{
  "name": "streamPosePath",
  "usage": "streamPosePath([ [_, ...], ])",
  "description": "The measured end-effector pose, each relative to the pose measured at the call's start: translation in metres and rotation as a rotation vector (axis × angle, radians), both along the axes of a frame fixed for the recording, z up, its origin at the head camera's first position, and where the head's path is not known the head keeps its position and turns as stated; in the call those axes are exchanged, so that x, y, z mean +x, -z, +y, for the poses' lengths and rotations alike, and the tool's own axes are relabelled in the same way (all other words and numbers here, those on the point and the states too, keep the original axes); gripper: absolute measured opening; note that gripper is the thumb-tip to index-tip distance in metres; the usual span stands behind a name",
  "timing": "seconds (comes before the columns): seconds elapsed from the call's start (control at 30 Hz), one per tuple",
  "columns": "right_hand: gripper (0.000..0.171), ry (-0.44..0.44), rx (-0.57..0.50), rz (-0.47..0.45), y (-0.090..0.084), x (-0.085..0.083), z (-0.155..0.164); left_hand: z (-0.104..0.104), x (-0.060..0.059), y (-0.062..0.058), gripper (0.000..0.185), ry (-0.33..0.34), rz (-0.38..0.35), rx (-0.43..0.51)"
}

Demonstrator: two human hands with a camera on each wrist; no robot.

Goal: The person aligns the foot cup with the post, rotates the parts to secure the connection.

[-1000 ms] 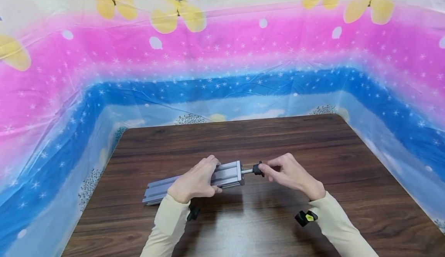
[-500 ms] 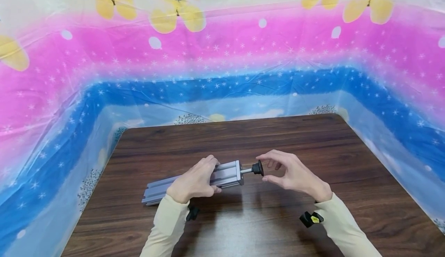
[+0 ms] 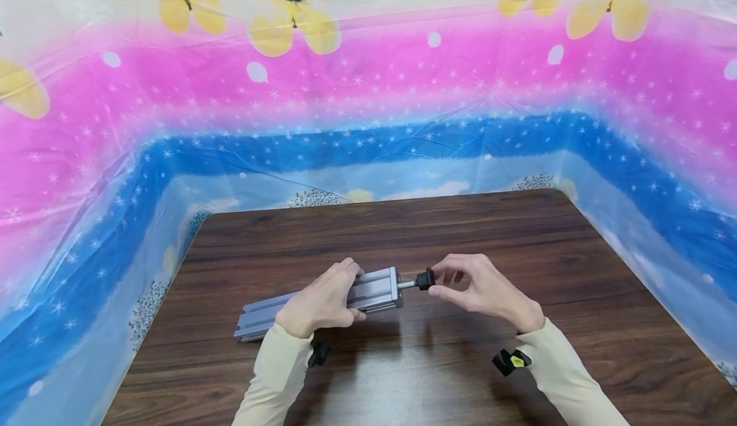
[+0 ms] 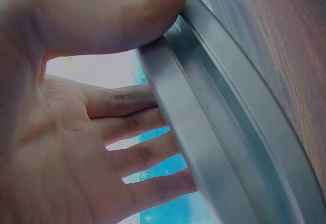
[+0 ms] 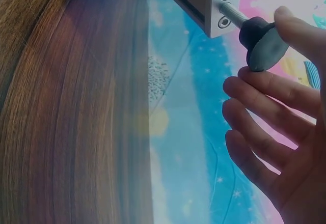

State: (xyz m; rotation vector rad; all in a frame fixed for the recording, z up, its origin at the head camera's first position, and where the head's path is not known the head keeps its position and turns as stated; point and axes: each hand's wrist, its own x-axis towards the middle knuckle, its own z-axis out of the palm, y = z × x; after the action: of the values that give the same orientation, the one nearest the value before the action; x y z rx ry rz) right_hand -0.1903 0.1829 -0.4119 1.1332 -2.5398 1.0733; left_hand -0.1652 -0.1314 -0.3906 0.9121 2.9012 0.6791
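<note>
A silver aluminium extrusion profile (image 3: pixel 371 290) with long grooves slants across the middle of the table in the head view. My left hand (image 3: pixel 320 301) grips it from above, with the thumb on the near side; the left wrist view has the thumb (image 4: pixel 117 18) pressing a grooved face and the fingers reaching behind. From the profile's right end plate (image 5: pixel 222 10) sticks out a threaded stud carrying a black levelling foot (image 3: pixel 425 279). My right hand (image 3: pixel 483 288) pinches the foot's round base by its rim between thumb and forefinger, the other fingers loosely bent below.
The dark wood-grain table (image 3: pixel 288 240) spans the lower view. A pink and blue printed cloth (image 3: pixel 357 103) hangs along its back and both sides. Black wrist mounts (image 3: pixel 509 362) hang beneath both forearms.
A second ago my right fingers pinched the foot; half a second ago they had spread off it to the right. They have now closed back on its rim. My left hand stays put.
</note>
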Motion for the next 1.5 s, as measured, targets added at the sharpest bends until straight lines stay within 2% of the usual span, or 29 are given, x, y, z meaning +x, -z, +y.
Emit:
streamPosePath([
  [0.23, 0.003, 0.027, 0.001, -0.048, 0.0007, -0.0009, -0.0033, -0.0004, 0.0007, -0.0007, 0.051, 0.005, 0.031, 0.006],
  [0.53, 0.024, 0.079, 0.054, -0.074, 0.0001, -0.0016, -0.0064, -0.0011, 0.0022, -0.0006, 0.052, 0.004, 0.05, 0.003],
  [0.6, 0.023, 0.088, 0.058, -0.077, 0.0, -0.0003, -0.0046, -0.0008, 0.0024, -0.001, 0.052, 0.002, 0.04, 0.004],
  [0.7, 0.011, 0.08, 0.043, -0.045, -0.0002, 0.0017, -0.0007, -0.0006, 0.002, -0.0014, 0.052, 0.0, 0.03, 0.003],
  [0.83, 0.054, 0.016, 0.016, 0.035, -0.0008, 0.002, 0.0024, -0.0011, 0.0007, -0.0013, 0.052, 0.001, 0.03, 0.002],
  [0.9, 0.062, -0.013, 0.016, 0.061, -0.0014, 0.0016, 0.0026, -0.0011, 0.0004, -0.0012, 0.052, -0.001, 0.029, 0.0],
  [1.03, 0.057, -0.036, 0.01, 0.076, -0.002, 0.0007, 0.0024, -0.0009, 0.0006, -0.0007, 0.052, -0.003, 0.027, -0.001],
  [1.23, 0.046, -0.022, 0.009, 0.039, -0.0031, -0.0001, 0.0004, -0.0011, 0.001, -0.0005, 0.052, -0.006, 0.007, 0.006],
  [1.5, 0.015, -0.013, -0.012, -0.046, -0.0021, -0.0026, -0.0029, -0.0007, 0.0003, -0.0014, 0.052, -0.009, -0.011, 0.004],
])
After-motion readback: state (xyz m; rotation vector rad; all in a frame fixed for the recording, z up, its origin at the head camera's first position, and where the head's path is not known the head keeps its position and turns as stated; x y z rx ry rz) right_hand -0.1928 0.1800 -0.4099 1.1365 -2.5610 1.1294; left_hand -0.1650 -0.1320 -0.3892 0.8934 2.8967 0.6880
